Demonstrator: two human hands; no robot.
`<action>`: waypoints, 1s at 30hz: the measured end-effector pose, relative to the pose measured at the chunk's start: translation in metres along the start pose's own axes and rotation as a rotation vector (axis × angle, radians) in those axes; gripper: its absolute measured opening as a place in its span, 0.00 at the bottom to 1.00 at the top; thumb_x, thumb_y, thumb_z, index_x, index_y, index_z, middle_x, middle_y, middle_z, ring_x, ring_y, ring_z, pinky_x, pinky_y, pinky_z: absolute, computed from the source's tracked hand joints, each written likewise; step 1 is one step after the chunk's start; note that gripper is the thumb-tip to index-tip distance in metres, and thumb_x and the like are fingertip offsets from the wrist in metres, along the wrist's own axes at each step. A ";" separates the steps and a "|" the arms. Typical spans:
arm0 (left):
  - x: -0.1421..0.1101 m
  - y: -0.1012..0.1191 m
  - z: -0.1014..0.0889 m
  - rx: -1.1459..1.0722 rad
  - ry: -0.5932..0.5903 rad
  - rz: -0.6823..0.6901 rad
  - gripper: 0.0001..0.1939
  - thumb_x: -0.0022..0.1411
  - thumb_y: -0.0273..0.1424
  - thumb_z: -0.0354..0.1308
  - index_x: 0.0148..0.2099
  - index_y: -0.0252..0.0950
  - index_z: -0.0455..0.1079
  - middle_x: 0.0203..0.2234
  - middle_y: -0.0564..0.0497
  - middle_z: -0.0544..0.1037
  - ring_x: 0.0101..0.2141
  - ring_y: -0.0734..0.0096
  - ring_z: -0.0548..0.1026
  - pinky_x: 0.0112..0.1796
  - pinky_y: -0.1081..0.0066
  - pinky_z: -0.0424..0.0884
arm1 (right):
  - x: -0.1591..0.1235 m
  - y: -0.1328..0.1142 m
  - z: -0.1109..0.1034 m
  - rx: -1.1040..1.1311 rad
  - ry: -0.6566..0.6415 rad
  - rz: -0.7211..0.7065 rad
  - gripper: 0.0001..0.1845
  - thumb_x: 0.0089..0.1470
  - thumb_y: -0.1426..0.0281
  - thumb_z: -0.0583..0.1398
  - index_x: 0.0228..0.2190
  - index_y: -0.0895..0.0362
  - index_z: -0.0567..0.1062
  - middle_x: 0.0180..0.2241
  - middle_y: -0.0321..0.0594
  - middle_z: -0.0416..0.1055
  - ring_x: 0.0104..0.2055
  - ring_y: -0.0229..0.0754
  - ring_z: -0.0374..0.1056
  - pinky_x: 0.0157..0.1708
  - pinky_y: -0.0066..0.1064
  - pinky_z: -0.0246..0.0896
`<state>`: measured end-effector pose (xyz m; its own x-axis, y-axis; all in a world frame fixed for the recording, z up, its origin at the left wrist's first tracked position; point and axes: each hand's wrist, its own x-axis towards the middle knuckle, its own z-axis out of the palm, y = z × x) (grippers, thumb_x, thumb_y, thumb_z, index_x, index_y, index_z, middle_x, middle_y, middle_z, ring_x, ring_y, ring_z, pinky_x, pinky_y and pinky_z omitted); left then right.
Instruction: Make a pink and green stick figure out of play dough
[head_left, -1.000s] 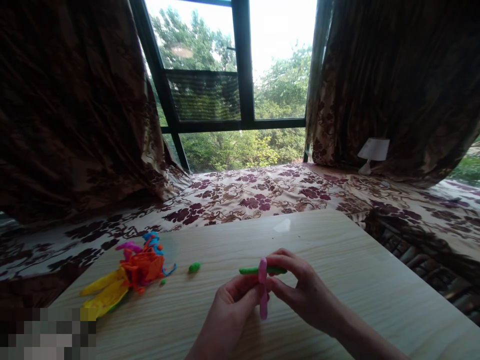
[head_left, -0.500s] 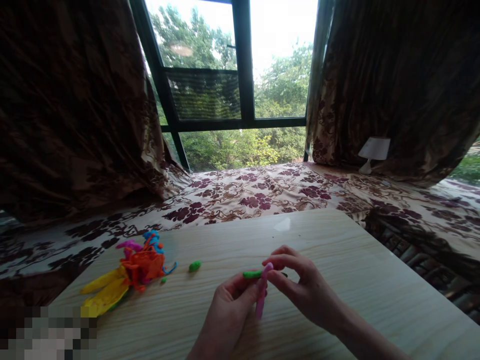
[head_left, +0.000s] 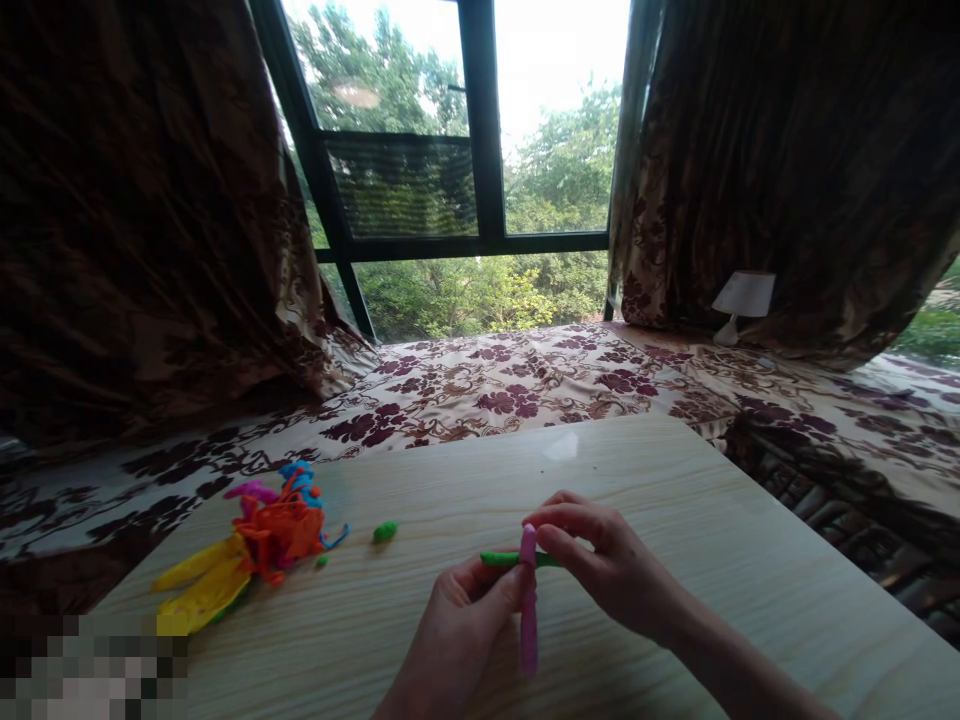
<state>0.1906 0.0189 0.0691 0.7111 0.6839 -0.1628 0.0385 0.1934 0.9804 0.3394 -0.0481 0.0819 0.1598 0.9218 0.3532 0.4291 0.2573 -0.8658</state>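
Note:
Above the table, my left hand point(head_left: 463, 622) pinches a pink modelling-clay strip point(head_left: 529, 635) between thumb and fingers. The strip hangs down from the thumb, its top end looped upward. A thin green clay roll point(head_left: 497, 558) crosses behind or through the pink strip and sticks out on both sides. My right hand point(head_left: 619, 568) is closed, thumb and forefinger together at the top of the pink strip. Those fingertips touch or nearly touch the strip; the exact contact is hard to make out.
A colourful clay model point(head_left: 281, 535) in orange, yellow, blue and pink lies at the table's left. Near it are a green clay lump point(head_left: 385, 531) and a tiny green bit point(head_left: 322, 562). The wooden table point(head_left: 360, 650) borders a cloth-covered ledge point(head_left: 457, 390) bearing a white lamp point(head_left: 742, 295).
The pink strip has turned more upright, its lower end hanging straighter and lower. More of the green roll shows on the right. Both hands stay close together.

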 end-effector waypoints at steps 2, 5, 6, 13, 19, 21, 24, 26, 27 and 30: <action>0.000 -0.001 0.000 -0.005 -0.003 0.002 0.14 0.51 0.36 0.59 0.41 0.37 0.74 0.24 0.52 0.77 0.27 0.74 0.69 0.31 0.78 0.63 | 0.000 0.000 -0.001 0.009 0.003 0.007 0.10 0.55 0.69 0.55 0.30 0.58 0.74 0.29 0.36 0.67 0.31 0.35 0.64 0.31 0.25 0.59; -0.001 0.000 0.002 -0.016 -0.041 0.057 0.14 0.51 0.34 0.59 0.41 0.38 0.74 0.27 0.53 0.78 0.31 0.72 0.70 0.36 0.76 0.63 | -0.001 -0.001 0.000 0.019 -0.003 0.017 0.09 0.54 0.69 0.55 0.28 0.59 0.74 0.28 0.36 0.67 0.31 0.35 0.64 0.31 0.25 0.59; -0.001 0.001 0.002 -0.017 -0.062 0.083 0.14 0.52 0.33 0.59 0.42 0.38 0.74 0.28 0.52 0.78 0.33 0.71 0.70 0.38 0.75 0.63 | -0.001 0.000 0.001 0.023 -0.006 0.022 0.10 0.54 0.69 0.55 0.27 0.59 0.74 0.28 0.36 0.68 0.31 0.35 0.64 0.31 0.25 0.59; 0.001 -0.005 0.000 -0.143 0.019 0.023 0.15 0.52 0.35 0.58 0.43 0.37 0.73 0.30 0.50 0.78 0.32 0.72 0.71 0.37 0.75 0.64 | 0.000 0.002 0.000 0.064 0.028 0.085 0.10 0.54 0.66 0.55 0.32 0.57 0.74 0.30 0.37 0.70 0.32 0.37 0.66 0.31 0.26 0.60; 0.002 -0.004 0.004 -0.174 0.094 0.030 0.17 0.48 0.38 0.61 0.41 0.35 0.74 0.29 0.47 0.78 0.33 0.67 0.72 0.36 0.72 0.66 | -0.001 0.004 0.003 0.020 -0.002 0.104 0.05 0.50 0.71 0.58 0.30 0.58 0.74 0.27 0.35 0.71 0.29 0.36 0.66 0.29 0.25 0.60; 0.003 -0.003 0.004 -0.167 0.083 0.042 0.17 0.48 0.37 0.61 0.40 0.34 0.74 0.29 0.48 0.78 0.32 0.67 0.72 0.36 0.71 0.66 | -0.002 0.005 0.006 0.032 0.009 0.093 0.06 0.51 0.72 0.57 0.30 0.58 0.74 0.27 0.35 0.71 0.29 0.36 0.66 0.28 0.25 0.60; 0.003 -0.002 0.001 -0.132 0.029 0.045 0.16 0.49 0.35 0.61 0.41 0.34 0.74 0.28 0.48 0.77 0.31 0.69 0.70 0.35 0.72 0.65 | -0.003 0.007 0.009 0.031 0.023 0.064 0.05 0.50 0.74 0.57 0.30 0.58 0.74 0.27 0.35 0.70 0.29 0.35 0.66 0.28 0.24 0.60; 0.002 -0.001 -0.001 -0.098 0.005 0.043 0.16 0.50 0.35 0.60 0.42 0.35 0.73 0.27 0.49 0.76 0.31 0.71 0.69 0.34 0.74 0.64 | -0.003 0.008 0.010 0.000 0.033 0.031 0.05 0.50 0.75 0.57 0.29 0.57 0.74 0.27 0.34 0.70 0.29 0.35 0.65 0.28 0.24 0.59; 0.002 0.000 -0.002 -0.083 0.006 0.040 0.16 0.51 0.35 0.59 0.42 0.35 0.73 0.26 0.50 0.76 0.30 0.73 0.69 0.33 0.75 0.64 | -0.003 0.009 0.010 -0.024 0.039 0.012 0.05 0.49 0.76 0.57 0.29 0.57 0.73 0.27 0.34 0.69 0.29 0.35 0.65 0.29 0.24 0.59; 0.000 0.003 -0.002 -0.050 0.018 0.002 0.16 0.52 0.36 0.58 0.42 0.35 0.73 0.24 0.51 0.75 0.28 0.75 0.68 0.32 0.77 0.63 | -0.004 0.009 0.010 -0.089 0.055 -0.043 0.06 0.48 0.77 0.57 0.28 0.57 0.73 0.25 0.33 0.68 0.29 0.34 0.64 0.30 0.24 0.59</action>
<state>0.1897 0.0209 0.0722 0.6987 0.6967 -0.1628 0.0012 0.2264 0.9740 0.3337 -0.0465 0.0688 0.1874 0.8926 0.4101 0.5138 0.2668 -0.8154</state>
